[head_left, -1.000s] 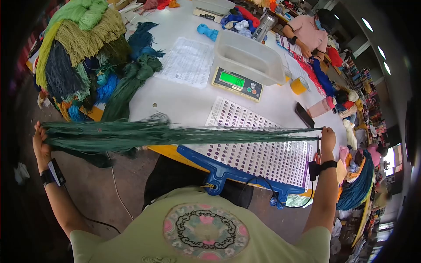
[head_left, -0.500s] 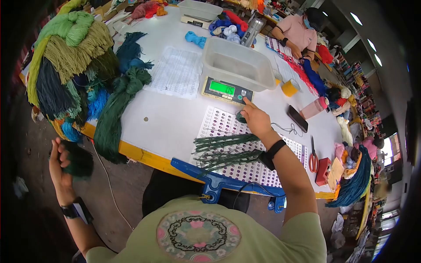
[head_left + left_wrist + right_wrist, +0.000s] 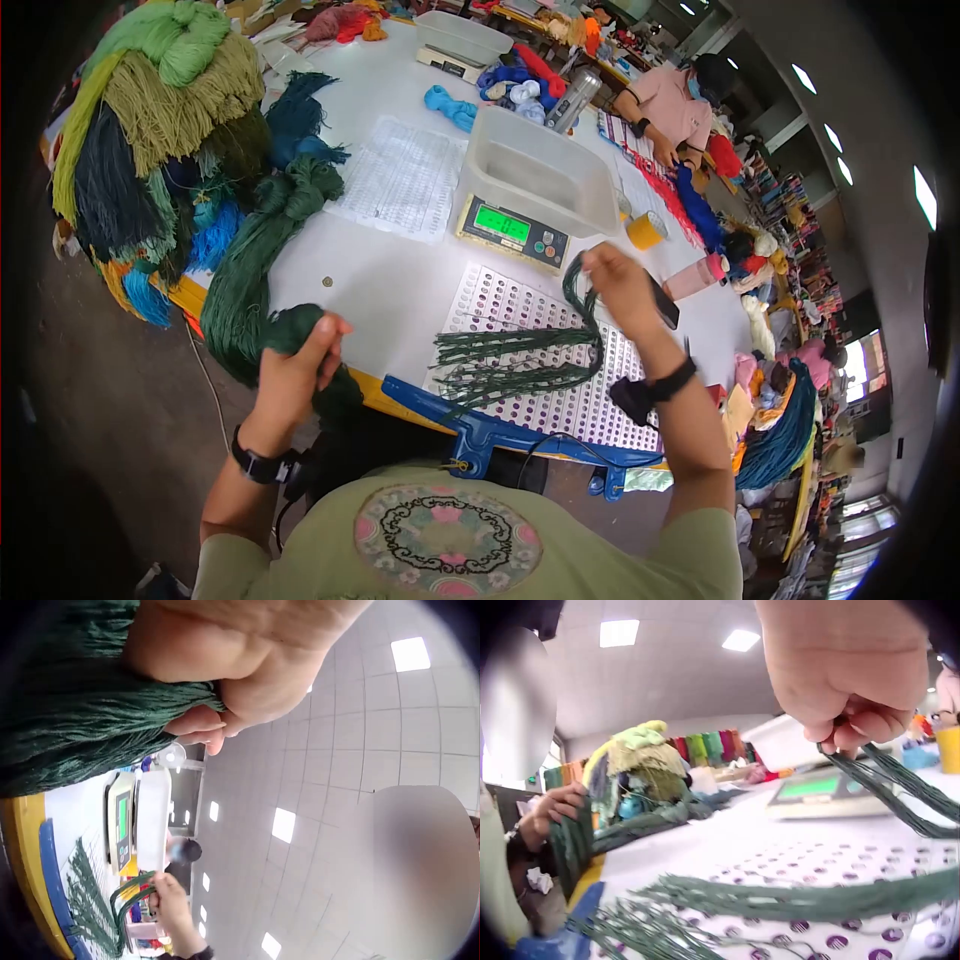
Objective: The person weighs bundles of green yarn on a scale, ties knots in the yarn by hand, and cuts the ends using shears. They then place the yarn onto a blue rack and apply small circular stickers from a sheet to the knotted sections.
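Observation:
In the head view, my left hand [image 3: 295, 375] grips a thick dark green yarn skein [image 3: 292, 328] at the table's front edge. Its strands spread from under the curled fingers in the left wrist view, where the skein [image 3: 82, 727] fills the upper left. My right hand [image 3: 625, 285] pinches the looped end of a thinner dark green yarn bundle [image 3: 515, 343]. That bundle's loose ends lie fanned over a white sheet with rows of purple dots [image 3: 490, 285]. Just beyond the right hand stands a digital scale [image 3: 502, 224] with a lit green display, bearing a translucent tub [image 3: 520, 195].
Heaped yarn skeins [image 3: 170, 110] hang over the table's left side; another dark green skein [image 3: 235, 310] drapes off the front edge. A blue bracket [image 3: 470, 450] runs along the front. A phone [image 3: 665, 305] and pink bottle [image 3: 695, 277] lie right. Someone [image 3: 680, 105] works at the far side.
First both hands stretched green yarn apart; then the right finger was at the scale's buttons. Now the left hand has come in rightward with its skein, the right lifts the bundle's loop, and the display differs.

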Demonstrator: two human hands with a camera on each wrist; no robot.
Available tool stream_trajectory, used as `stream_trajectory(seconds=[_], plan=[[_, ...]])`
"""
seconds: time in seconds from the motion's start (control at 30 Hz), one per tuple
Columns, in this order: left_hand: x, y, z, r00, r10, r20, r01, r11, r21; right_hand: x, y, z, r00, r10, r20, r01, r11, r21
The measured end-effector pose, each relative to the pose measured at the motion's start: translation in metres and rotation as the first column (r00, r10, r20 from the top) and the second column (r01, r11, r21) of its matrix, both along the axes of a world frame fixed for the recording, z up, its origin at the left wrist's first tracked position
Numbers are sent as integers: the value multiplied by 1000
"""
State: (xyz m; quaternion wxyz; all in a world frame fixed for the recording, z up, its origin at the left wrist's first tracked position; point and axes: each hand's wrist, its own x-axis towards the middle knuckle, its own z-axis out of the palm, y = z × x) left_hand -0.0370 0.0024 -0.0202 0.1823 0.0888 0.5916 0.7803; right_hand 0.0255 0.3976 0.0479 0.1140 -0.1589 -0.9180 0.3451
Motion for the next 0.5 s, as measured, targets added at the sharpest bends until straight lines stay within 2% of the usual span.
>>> stream_trajectory(seconds=[0.03, 0.1, 0.13, 0.17, 0.2, 0.27, 0.3, 0.33, 0.37, 0.43, 0.47, 0.5], plan=[[-5, 8, -2, 1000, -21, 1, 21, 999, -44, 2, -8, 35, 998, -37, 50, 39, 999, -35], [-17, 22, -26, 999, -35, 23, 36, 998, -57, 5, -12, 102, 997, -65, -44, 63, 997, -44], [-20, 29, -36, 998, -43, 35, 46, 996, -76, 1, -4, 128, 987, -74, -143, 46, 980, -193], [-20, 34, -39, 999, -40, 3, 40, 991, -127, 0, -16, 162, 977, -80, -198, 56, 990, -127], [-20, 36, -42, 999, -36, 6, 36, 992, -120, -6, -6, 189, 973, -42, -227, -9, 975, -220], [-19, 37, -46, 987, -68, -144, 31, 969, -244, -20, 19, 240, 943, -30, -333, -58, 966, -252], [-20, 38, -48, 987, -59, -148, 27, 977, -214, -30, 5, 259, 882, -102, -460, -62, 943, -328], [-20, 37, -48, 987, -57, -150, 24, 977, -214, -41, 30, 284, 877, -29, -479, -189, 896, -401], [-20, 36, -47, 992, -54, -114, 29, 978, -209, -53, 28, 302, 832, -91, -548, -179, 890, -419], [-20, 35, -46, 995, -47, -83, 29, 978, -206, -84, 54, 341, 740, -45, -671, -360, 816, -452], [-20, 35, -45, 997, -40, -70, 26, 980, -196, -98, 53, 357, 736, -44, -676, -366, 814, -451], [-20, 34, -45, 998, -35, -56, 24, 982, -187, -109, 49, 373, 655, -88, -750, -385, 816, -431]])
